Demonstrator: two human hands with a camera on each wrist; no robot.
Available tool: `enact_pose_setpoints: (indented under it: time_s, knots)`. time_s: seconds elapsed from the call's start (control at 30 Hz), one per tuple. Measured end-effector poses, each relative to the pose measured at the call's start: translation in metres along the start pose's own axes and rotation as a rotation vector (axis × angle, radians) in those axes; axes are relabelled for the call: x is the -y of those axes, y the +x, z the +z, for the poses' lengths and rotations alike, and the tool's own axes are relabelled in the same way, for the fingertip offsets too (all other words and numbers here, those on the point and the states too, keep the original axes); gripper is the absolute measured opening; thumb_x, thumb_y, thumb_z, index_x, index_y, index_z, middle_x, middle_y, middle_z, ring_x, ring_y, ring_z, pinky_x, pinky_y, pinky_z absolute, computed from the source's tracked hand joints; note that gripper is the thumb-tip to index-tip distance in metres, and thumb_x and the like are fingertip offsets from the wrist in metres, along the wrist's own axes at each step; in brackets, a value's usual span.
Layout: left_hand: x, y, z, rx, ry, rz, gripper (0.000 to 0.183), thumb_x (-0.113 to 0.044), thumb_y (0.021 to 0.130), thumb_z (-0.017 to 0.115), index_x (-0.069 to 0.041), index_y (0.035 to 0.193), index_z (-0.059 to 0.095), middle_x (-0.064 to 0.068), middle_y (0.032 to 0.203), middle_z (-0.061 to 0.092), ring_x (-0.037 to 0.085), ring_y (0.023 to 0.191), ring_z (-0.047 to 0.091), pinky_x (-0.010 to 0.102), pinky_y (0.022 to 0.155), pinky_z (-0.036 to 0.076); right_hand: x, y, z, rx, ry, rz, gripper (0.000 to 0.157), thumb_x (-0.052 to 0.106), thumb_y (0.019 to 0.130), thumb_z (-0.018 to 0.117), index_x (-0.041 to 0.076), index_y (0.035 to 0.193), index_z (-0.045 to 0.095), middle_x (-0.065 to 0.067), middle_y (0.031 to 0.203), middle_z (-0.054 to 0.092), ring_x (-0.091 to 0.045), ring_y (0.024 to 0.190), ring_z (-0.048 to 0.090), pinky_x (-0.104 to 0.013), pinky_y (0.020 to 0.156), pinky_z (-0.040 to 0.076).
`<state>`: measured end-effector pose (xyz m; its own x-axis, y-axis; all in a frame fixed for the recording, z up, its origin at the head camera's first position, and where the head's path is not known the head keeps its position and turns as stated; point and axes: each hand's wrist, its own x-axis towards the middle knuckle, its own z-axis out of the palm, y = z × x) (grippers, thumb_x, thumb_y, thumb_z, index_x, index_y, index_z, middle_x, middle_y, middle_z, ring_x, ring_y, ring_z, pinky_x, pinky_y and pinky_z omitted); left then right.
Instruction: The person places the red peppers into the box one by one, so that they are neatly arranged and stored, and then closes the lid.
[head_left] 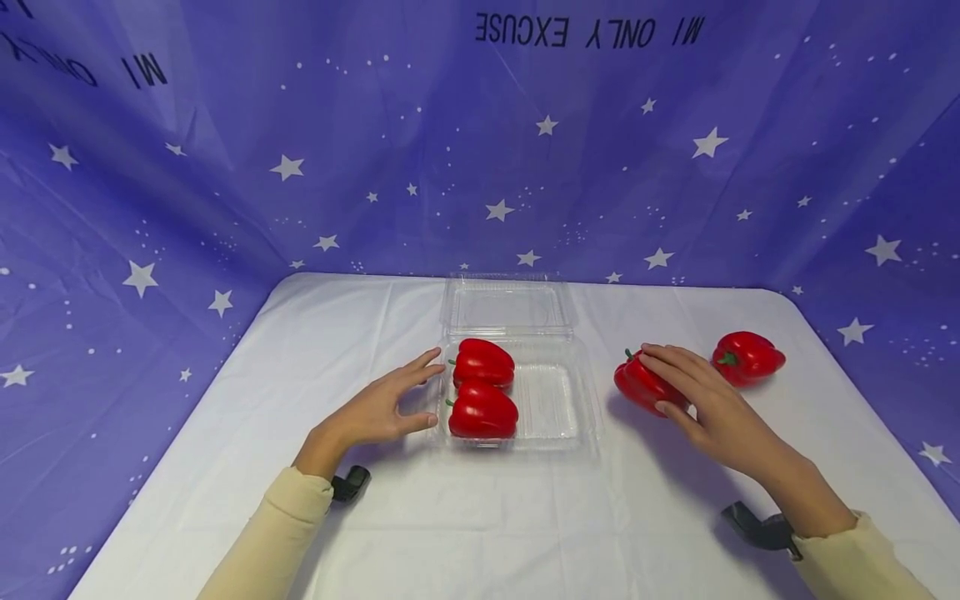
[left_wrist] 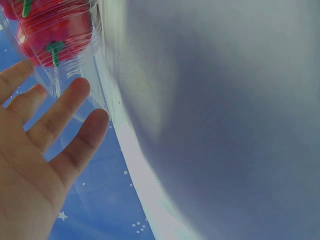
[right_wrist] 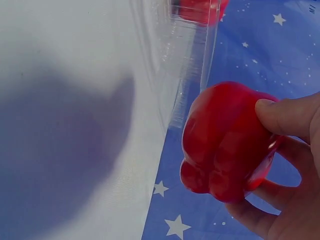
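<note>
Head view shows two hands over a white table [head_left: 525, 517]. Right hand [head_left: 712, 408] curls round a red pepper [head_left: 643, 385], thumb and fingers wrapped on it, just right of the clear clamshell tray [head_left: 555, 400]. Cannot tell from here whether that pepper rests on the cloth or hangs just above it. Left hand [head_left: 378, 408] lies released, fingers straight, fingertips at the tray's left wall. Two more peppers sit in the tray's left half: the far pepper [head_left: 483, 362] and the near pepper [head_left: 482, 411], touching each other. Right half of the tray stays bare. Hinged lid [head_left: 506, 305] lies open and flat on the far side. A spare pepper [head_left: 746, 357] waits far right, apart from everything else.

Right wrist view confirms the grasp: thumb [right_wrist: 285, 116] on top, fingers beneath, glossy skin between.

Likely trouble, judged from this:
- Slipping from the grip, since the waxy skin offers little purchase and the hold sits on one end.
- Catching the thin right wall of the tray on the way in, tipping or sliding it.
- Shoving the tray leftward, since the left hand only touches and does not pin it.
- Knocking the seated peppers out of place by dropping in too close.
</note>
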<state>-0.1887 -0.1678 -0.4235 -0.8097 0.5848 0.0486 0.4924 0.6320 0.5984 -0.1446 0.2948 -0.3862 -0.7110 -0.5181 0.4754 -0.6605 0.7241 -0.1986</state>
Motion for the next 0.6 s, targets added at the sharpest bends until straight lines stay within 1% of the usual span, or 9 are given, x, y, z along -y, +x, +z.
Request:
enact_pose_setpoints:
  time_s: [0.1,0.23,0.33,0.37,0.5,0.6]
  knots:
    - [-0.001,-0.001,-0.001,-0.001,0.005,0.002,0.072,-0.036,0.088,0.070,-0.015,0.151,0.042,0.002,0.167,0.023,0.030,0.151,0.030,0.058,0.118,0.031,0.000,0.001,0.000,-0.008,0.006,-0.003,0.089,-0.009,0.061,0.086,0.011,0.142,0.054,-0.012,0.145,0.053,-0.031,0.133,0.044,0.001,0.112,0.015]
    - [-0.001,0.000,-0.002,-0.001,0.004,-0.002,0.072,-0.036,0.088,0.071,-0.016,0.151,0.042,0.001,0.167,0.023,0.029,0.152,0.030,0.057,0.119,0.031,0.000,0.003,0.000,-0.023,0.027,-0.015,0.089,-0.010,0.060,0.085,0.010,0.141,0.055,-0.012,0.145,0.053,-0.023,0.141,0.040,-0.002,0.114,0.015]
    - [0.000,0.000,-0.001,0.001,-0.002,-0.012,0.072,-0.036,0.088,0.071,-0.016,0.151,0.043,0.000,0.167,0.023,0.027,0.152,0.029,0.056,0.120,0.030,0.000,0.008,0.000,-0.026,0.049,-0.037,0.086,-0.011,0.063,0.083,0.009,0.141,0.055,-0.013,0.146,0.053,-0.017,0.146,0.036,-0.006,0.118,0.016]
    - [0.000,0.000,0.000,0.002,-0.003,-0.014,0.072,-0.036,0.088,0.071,-0.016,0.151,0.042,0.000,0.167,0.023,0.027,0.152,0.028,0.056,0.120,0.030,0.000,0.011,0.000,-0.025,0.056,-0.046,0.085,-0.011,0.064,0.082,0.008,0.141,0.055,-0.014,0.146,0.053,-0.016,0.146,0.036,-0.007,0.119,0.016]
    - [0.000,-0.001,0.001,0.000,-0.007,-0.017,0.073,-0.036,0.088,0.071,-0.016,0.152,0.042,-0.001,0.167,0.022,0.028,0.152,0.028,0.057,0.120,0.030,0.004,0.019,0.000,-0.015,0.069,-0.074,0.083,-0.011,0.066,0.081,0.008,0.142,0.053,-0.014,0.147,0.052,-0.019,0.146,0.036,-0.006,0.118,0.017]
    - [-0.001,-0.002,0.001,-0.002,-0.010,-0.014,0.073,-0.036,0.088,0.071,-0.015,0.152,0.042,0.000,0.167,0.022,0.029,0.152,0.029,0.058,0.119,0.031,0.012,0.027,-0.002,0.002,0.066,-0.087,0.085,-0.008,0.066,0.082,0.009,0.143,0.053,-0.013,0.147,0.052,-0.027,0.143,0.039,-0.003,0.114,0.019]
